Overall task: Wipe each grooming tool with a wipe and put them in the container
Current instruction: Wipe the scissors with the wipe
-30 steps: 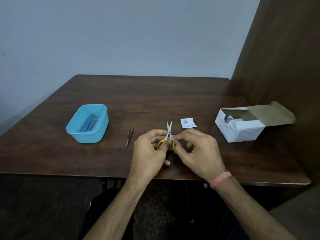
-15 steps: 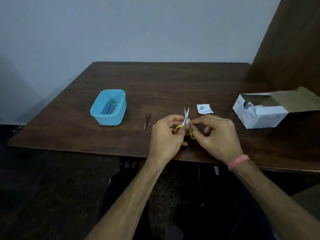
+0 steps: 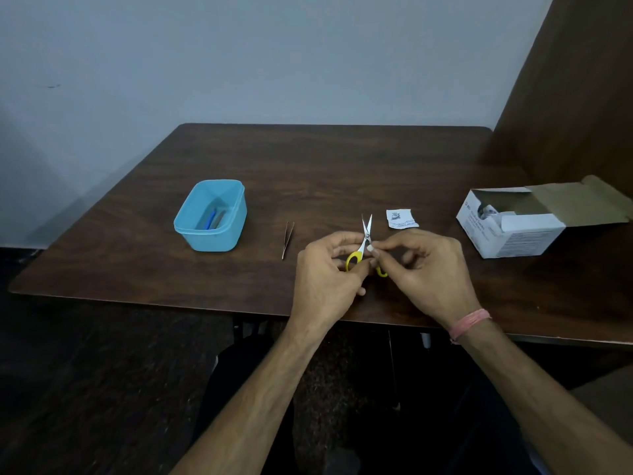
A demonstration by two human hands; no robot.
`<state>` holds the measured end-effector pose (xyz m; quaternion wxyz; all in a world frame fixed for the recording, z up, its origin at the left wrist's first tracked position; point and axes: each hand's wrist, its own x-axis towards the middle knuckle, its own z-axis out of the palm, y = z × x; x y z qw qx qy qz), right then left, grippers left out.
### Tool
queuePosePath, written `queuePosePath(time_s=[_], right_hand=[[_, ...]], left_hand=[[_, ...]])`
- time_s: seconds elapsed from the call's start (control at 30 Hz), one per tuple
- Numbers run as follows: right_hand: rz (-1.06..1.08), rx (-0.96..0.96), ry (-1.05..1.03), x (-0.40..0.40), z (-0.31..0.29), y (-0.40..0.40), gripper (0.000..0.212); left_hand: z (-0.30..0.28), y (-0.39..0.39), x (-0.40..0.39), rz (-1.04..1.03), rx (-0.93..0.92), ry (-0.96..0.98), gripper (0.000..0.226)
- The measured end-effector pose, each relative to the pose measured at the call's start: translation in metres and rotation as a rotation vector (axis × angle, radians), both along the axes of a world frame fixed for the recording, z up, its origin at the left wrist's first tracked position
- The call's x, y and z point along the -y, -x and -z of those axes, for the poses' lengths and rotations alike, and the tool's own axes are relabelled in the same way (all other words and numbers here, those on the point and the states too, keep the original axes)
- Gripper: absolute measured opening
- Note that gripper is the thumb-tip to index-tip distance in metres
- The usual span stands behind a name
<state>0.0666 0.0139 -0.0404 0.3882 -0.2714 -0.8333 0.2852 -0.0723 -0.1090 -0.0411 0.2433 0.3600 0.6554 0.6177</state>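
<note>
Small scissors (image 3: pixel 365 231) with yellow handles point away from me, blades slightly apart. My left hand (image 3: pixel 327 272) grips the left yellow handle. My right hand (image 3: pixel 424 272) pinches a small white wipe (image 3: pixel 370 248) against the scissors just below the pivot. Thin metal tweezers (image 3: pixel 287 240) lie on the table to the left of my hands. Further left stands a light blue container (image 3: pixel 212 217) with a blue tool and another item inside.
A torn white wipe wrapper (image 3: pixel 400 219) lies just beyond my right hand. An open white cardboard box (image 3: pixel 513 224) sits at the table's right, next to a brown wooden panel. The dark wood table (image 3: pixel 325 166) ends close to my wrists.
My head has shifted, so the scene sits differently in view. Both hands stay on the scissors, the right fingers working the wipe near the pivot.
</note>
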Motion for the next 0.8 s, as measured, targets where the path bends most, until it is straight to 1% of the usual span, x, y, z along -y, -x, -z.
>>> queuePosePath(time_s=[0.07, 0.17, 0.3, 0.37, 0.53, 0.7, 0.8], right_hand=[[-0.005, 0.023, 0.059, 0.0002, -0.0019, -0.0010, 0.007], [-0.039, 0.028, 0.173, -0.0027, -0.0047, -0.0016, 0.009], [-0.087, -0.032, 0.201, 0.0011, -0.0103, -0.0033, 0.006], [-0.098, -0.058, 0.225, -0.0012, -0.0101, -0.0039, 0.007], [-0.097, -0.016, 0.276, -0.0061, -0.0068, -0.0029, 0.009], [-0.117, -0.061, 0.282, -0.0058, -0.0067, -0.0053, 0.007], [-0.113, -0.075, 0.300, -0.0052, -0.0046, -0.0061, 0.006]], left_hand=[[0.0009, -0.0008, -0.0001, -0.015, 0.006, 0.002, 0.027], [0.0021, -0.0013, -0.0002, -0.003, -0.015, 0.019, 0.028], [-0.0017, -0.0018, 0.0017, 0.037, -0.028, 0.022, 0.028], [-0.0018, -0.0012, 0.0015, 0.047, -0.021, 0.019, 0.028], [0.0008, -0.0012, 0.0003, -0.034, 0.000, -0.009, 0.025], [-0.0018, -0.0015, 0.0008, 0.017, -0.034, 0.037, 0.021], [-0.0033, 0.0000, 0.0017, -0.005, -0.039, 0.058, 0.014]])
